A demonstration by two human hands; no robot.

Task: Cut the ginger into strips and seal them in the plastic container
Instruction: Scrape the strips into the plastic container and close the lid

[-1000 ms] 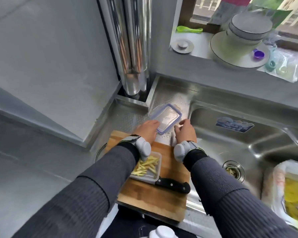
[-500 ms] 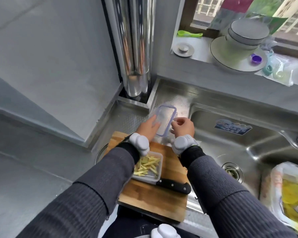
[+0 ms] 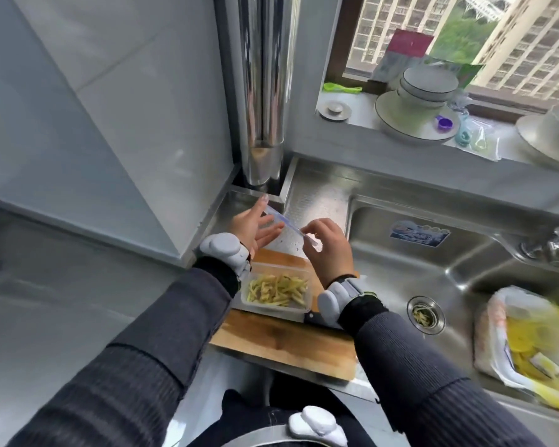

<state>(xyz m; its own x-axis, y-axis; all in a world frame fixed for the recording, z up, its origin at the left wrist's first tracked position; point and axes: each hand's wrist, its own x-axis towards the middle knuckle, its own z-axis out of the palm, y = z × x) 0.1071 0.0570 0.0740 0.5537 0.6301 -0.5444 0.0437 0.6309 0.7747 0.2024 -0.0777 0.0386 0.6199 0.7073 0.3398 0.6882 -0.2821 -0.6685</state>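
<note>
A clear plastic container (image 3: pixel 307 301) holding several pale yellow ginger strips (image 3: pixel 276 290) sits uncovered on the wooden cutting board (image 3: pixel 284 343). Above and behind it I hold the clear lid with a blue rim (image 3: pixel 289 225), tilted on edge in the air. My left hand (image 3: pixel 250 229) supports its far side with fingers spread along it. My right hand (image 3: pixel 328 246) pinches its near end. A black knife handle (image 3: pixel 313 318) shows just behind my right wrist; the blade is hidden under the container.
The steel sink basin (image 3: pixel 459 253) lies to the right, with scraps in its drain (image 3: pixel 426 314). A plastic bag with yellow peelings (image 3: pixel 530 343) is at the right. Bowls and plates (image 3: pixel 423 101) stand on the window sill. A shiny pipe (image 3: pixel 265 91) rises behind the hands.
Both hands lifted the lid off the wet steel counter and tipped it up on edge, bringing it nearer the container. The head view has shifted and now looks more steeply down.
</note>
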